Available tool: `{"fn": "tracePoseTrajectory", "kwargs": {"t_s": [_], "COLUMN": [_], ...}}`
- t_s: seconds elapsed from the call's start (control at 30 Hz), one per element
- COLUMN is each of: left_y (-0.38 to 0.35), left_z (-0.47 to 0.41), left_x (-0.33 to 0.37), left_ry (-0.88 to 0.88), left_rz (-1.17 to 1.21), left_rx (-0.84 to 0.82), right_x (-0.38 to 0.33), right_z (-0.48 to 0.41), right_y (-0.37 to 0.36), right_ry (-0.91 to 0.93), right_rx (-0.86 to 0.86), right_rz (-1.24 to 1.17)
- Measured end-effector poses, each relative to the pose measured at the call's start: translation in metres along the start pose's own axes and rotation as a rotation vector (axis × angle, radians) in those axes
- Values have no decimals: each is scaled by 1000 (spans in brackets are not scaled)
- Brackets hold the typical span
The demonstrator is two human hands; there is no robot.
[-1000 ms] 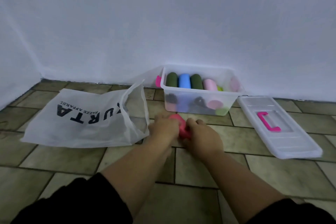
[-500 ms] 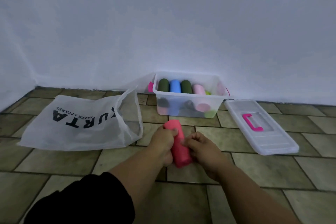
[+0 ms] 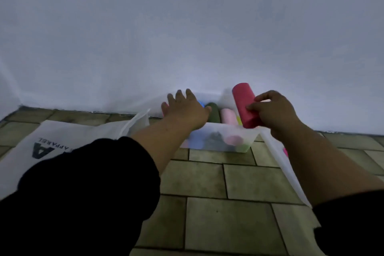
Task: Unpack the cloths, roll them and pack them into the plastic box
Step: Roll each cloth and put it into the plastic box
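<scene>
A pale wall (image 3: pixel 187 27) fills the upper half, and a tiled floor (image 3: pixel 207 183) is spread below it. At ten o'clock a white bag (image 3: pixel 68 137) with dark lettering is laid flat on the floor, its mouth turned toward the box; nothing can be made out inside it. At two o'clock a clear lid (image 3: pixel 276 151) is laid, largely hidden behind the right forearm. The plastic box (image 3: pixel 228 125) is set open at twelve o'clock against the wall. Rolled cloths are lined up side by side in it: a green roll (image 3: pixel 214 112), a pink roll (image 3: pixel 227 115) and a sliver of a blue roll (image 3: pixel 201 103), with more seen dimly through the front wall. The left hand (image 3: pixel 187 110) is stretched over the box's left part, fingers straight and spread apart, probably so that the packed rolls are steadied or pressed aside; contact cannot be confirmed. The right hand (image 3: pixel 276 112) is held above the box's right end, fingers and thumb clamped round the red roll (image 3: pixel 244 104), which is tilted, far end up, clear of the rim. The grip is judged to keep the cloth from unwinding. The packed rolls stand in the way of a straight drop.
</scene>
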State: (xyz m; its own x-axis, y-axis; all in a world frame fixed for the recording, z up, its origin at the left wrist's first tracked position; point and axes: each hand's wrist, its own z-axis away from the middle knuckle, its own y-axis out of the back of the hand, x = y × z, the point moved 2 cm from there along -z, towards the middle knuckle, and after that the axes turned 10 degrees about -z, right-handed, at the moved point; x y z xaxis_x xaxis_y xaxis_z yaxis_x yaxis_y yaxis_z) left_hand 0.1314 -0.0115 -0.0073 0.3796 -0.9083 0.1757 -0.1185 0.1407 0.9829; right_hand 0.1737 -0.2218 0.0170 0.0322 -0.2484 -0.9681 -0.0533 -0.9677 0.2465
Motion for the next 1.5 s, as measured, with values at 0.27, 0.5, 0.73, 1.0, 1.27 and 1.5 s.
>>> {"fn": "tracePoseTrajectory", "kwargs": {"t_s": [0.27, 0.5, 0.73, 1.0, 1.27, 1.5], "left_y": [-34, -27, -23, -23, -24, -25], "left_z": [-22, -13, -11, -15, -14, -16], "left_x": [-1, 1, 5, 5, 5, 5], "left_ry": [-57, -75, -169, -149, -134, -146], "left_rz": [-200, -266, -339, -363, -332, -330], "left_rx": [-237, -250, -359, -409, -442, -409], "right_x": [26, 17, 20, 21, 16, 27], "right_z": [-51, -50, -39, -30, -20, -25], "right_y": [-56, -64, -65, -67, -87, -97], "right_ry": [174, 64, 86, 13, 368, 447], "right_rx": [-178, -228, -490, -485, -508, -618], "right_rz": [1046, 1222, 1268, 1122, 1026, 1203]}}
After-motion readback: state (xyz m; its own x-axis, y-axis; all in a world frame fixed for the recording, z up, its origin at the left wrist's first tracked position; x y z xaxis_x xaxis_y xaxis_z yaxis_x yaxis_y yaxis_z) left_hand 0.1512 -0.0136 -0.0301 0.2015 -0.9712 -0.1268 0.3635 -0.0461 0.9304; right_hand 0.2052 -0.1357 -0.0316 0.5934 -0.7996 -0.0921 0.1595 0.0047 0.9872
